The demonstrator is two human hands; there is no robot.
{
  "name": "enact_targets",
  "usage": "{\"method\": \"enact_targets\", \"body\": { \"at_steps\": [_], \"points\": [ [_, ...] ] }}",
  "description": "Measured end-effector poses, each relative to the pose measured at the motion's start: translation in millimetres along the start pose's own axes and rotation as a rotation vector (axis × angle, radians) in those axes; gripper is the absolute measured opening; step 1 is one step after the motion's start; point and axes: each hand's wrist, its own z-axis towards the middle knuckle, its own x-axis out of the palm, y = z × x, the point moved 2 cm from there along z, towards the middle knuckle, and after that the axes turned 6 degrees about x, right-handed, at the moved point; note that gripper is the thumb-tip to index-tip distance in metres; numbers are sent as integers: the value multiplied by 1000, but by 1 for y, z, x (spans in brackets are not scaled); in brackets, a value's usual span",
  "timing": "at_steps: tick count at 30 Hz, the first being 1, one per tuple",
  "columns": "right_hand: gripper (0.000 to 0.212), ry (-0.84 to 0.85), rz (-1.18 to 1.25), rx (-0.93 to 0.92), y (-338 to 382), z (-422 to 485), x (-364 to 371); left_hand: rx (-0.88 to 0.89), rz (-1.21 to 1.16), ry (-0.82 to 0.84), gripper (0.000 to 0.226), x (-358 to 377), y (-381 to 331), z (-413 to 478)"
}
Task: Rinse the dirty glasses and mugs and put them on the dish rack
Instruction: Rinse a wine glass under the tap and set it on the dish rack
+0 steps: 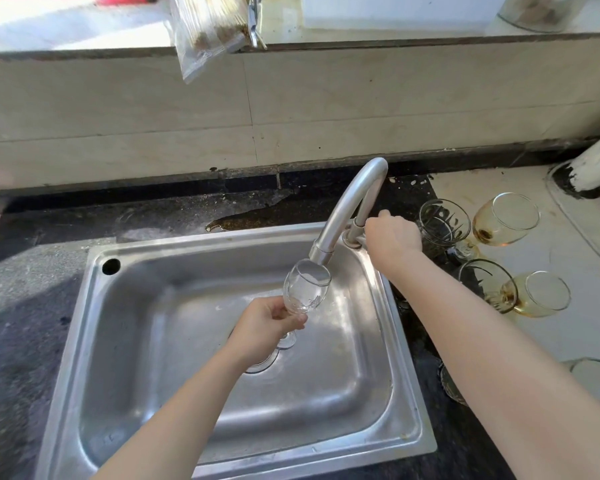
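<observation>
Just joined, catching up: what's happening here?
The person's left hand holds a glass tilted under the tap, over the sink. The right hand grips the tap handle at its base. Stained glasses wait on the counter to the right.

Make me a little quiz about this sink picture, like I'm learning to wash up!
1. True or false: the left hand holds a clear stemmed glass under the faucet spout.
2. What does the right hand grip? A) sponge B) faucet handle C) mug
3. Fill in: the brown-stained glasses sit to the ____ of the sink.
Key: 1 true; 2 B; 3 right.
</observation>
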Motion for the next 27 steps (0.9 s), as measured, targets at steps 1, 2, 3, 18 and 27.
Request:
{"method": "enact_targets", "body": {
  "at_steps": [1,2,3,18,27],
  "points": [
    [32,3,-7,5,0,0,0,0,0,3,10,0,-1,0],
    [31,7,-10,9,1,1,-1,4,5,5,9,1,-1,0],
    [32,9,-13,9,2,0,-1,9,16,6,9,0,-1,-1],
    [78,40,415,-494,31,-93,30,-199,880,87,22,-17,-69,-18],
    [70,-71,588,-428,34,-125,51,-143,697,171,25,-10,-124,-57]
  ]
}}
